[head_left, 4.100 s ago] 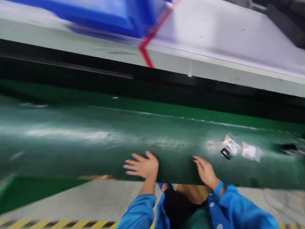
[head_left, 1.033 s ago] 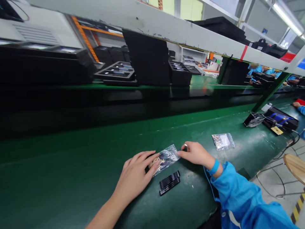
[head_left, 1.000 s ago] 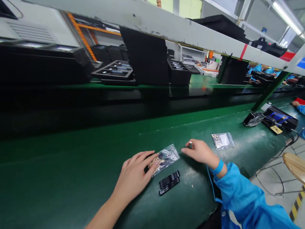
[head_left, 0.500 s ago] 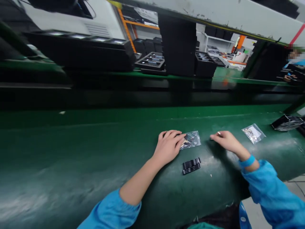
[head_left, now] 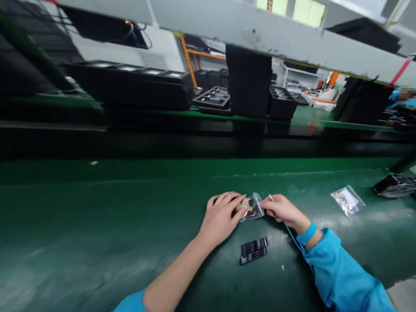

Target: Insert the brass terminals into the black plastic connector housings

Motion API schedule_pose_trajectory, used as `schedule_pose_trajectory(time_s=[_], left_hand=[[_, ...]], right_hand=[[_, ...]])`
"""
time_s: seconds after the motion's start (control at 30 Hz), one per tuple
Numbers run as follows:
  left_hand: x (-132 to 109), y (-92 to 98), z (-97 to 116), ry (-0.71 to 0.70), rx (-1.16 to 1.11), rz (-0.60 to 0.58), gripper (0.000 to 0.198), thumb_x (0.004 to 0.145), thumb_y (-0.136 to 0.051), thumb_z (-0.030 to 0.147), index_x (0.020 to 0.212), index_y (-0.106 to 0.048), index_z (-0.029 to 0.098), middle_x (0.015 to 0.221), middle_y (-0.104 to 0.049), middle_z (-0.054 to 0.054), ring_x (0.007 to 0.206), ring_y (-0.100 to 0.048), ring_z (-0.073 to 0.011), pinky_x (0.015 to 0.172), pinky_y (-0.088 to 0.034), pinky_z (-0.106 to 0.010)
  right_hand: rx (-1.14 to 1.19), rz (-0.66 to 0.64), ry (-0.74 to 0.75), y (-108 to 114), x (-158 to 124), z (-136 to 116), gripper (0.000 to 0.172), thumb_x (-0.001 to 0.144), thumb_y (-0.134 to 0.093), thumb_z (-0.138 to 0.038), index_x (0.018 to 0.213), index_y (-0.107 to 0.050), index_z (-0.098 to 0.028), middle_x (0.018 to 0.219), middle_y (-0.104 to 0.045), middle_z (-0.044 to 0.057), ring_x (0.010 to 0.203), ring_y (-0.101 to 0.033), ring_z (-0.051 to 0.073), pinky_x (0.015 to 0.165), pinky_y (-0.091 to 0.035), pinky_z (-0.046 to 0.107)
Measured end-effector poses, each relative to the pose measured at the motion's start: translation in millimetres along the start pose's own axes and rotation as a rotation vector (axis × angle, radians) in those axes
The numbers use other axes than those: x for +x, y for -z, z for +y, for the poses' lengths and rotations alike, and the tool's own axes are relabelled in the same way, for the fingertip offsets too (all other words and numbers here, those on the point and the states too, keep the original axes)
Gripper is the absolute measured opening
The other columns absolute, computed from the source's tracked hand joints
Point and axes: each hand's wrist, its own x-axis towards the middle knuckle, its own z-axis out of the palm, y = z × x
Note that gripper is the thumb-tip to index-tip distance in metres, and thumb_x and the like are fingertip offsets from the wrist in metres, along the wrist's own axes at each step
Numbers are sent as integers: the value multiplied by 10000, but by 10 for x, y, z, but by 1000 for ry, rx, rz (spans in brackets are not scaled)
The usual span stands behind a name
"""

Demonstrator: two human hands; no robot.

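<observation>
My left hand (head_left: 221, 216) lies over the left side of a small clear plastic zip bag (head_left: 256, 210), fingers spread and fingertips resting on it. Small gold-coloured and dark parts show inside the bag. At the bag's right end my right hand (head_left: 282, 210) is closed in a pinch, its fingertips at the bag's edge. A slim metal piece (head_left: 271, 198) pokes up from its fingers; the rest of it is hidden. Nearer to me, a group of black strip-like parts (head_left: 253, 250) lies in rows on the green table. A tiny pale piece (head_left: 282, 267) lies to their right.
A second clear bag (head_left: 347, 200) with small parts and a white label lies to the right. Beyond it is a black fan-like unit (head_left: 394, 186). Black trays (head_left: 212, 99) and stacked black boxes (head_left: 248, 80) stand on the raised shelf. A co-worker's blue sleeve shows far right.
My right hand has moved left from the bare tabletop to the bag's right end. My left hand stays on the bag. The camera view has shifted.
</observation>
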Motion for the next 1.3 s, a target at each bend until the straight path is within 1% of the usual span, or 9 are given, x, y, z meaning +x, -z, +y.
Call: schedule_pose_trajectory(time_s=[0.13, 0.37, 0.53, 0.67, 0.83, 0.97, 1.07, 1.2, 1.3], left_hand=[[56, -21, -61, -1, 3, -7, 359, 993, -565, 490, 1247, -737, 304, 1294, -721, -63, 1263, -591, -319, 1080, -389, -539], [168, -17, -68, 18, -15, -58, 436, 977, -572, 561, 1286, -715, 289, 1335, -699, -79, 1304, -559, -328, 1101, -363, -550], [158, 13, -75, 27, -33, -33, 419, 974, -577, 543, 1270, -719, 282, 1320, -704, -77, 1302, -561, -322, 1105, -359, -539], [164, 198, 171, 57, -187, 19, 362, 991, -509, 520, 1023, -767, 268, 1141, -744, -56, 1137, -633, -286, 1022, -425, -472], [281, 458, 622, -7, -474, -276, 490, 946, -512, 649, 789, -696, 222, 832, -697, -20, 826, -634, -226, 785, -471, -331], [415, 476, 677, -57, -597, -364, 507, 946, -493, 640, 754, -685, 212, 790, -691, -16, 785, -624, -217, 728, -472, -292], [450, 464, 630, -71, -501, -286, 527, 973, -419, 598, 713, -671, 215, 733, -679, -17, 718, -616, -203, 684, -460, -282], [387, 474, 622, -31, 23, 10, 488, 984, -397, 439, 639, -661, 217, 711, -687, -35, 697, -646, -214, 579, -373, -284], [335, 436, 655, -31, 208, 96, 330, 964, -464, 345, 824, -744, 241, 801, -754, -22, 726, -702, -217, 534, -369, -270]], right_hand=[[58, -6, -39, 35, 24, -32, 302, 867, -653, -382, 684, -488, -207, 490, -445, -92, 356, -208, 40, 335, -78, 188], [66, -99, -82, 148, -10, -33, 267, 902, -633, -329, 690, -552, -188, 465, -493, -76, 314, -238, 37, 311, -113, 167], [98, -130, 30, 139, 35, 16, 203, 844, -699, -314, 733, -601, -175, 457, -541, -62, 325, -227, 42, 318, -98, 181], [171, -28, 219, 41, -4, -1, 350, 793, -744, -497, 739, -580, -192, 427, -447, -109, 339, -216, 47, 333, -99, 203], [157, 44, 417, -84, -178, -108, 447, 718, -772, -596, 768, -679, -161, 521, -545, -52, 444, -424, 78, 432, -304, 212], [82, 107, 487, -36, -240, -160, 378, 773, -700, -548, 715, -652, -177, 505, -514, -50, 450, -422, 99, 452, -322, 233], [-5, 201, 542, 17, -284, -167, 250, 807, -625, -391, 662, -595, -190, 511, -469, -63, 474, -384, 92, 472, -306, 228], [-182, 411, 620, 14, -366, -179, 179, 742, -583, -215, 581, -509, -192, 538, -433, -62, 538, -363, 93, 522, -257, 242], [-318, 527, 669, -26, -426, -192, 223, 703, -594, -176, 553, -431, -193, 525, -390, -65, 536, -327, 93, 553, -218, 274]])
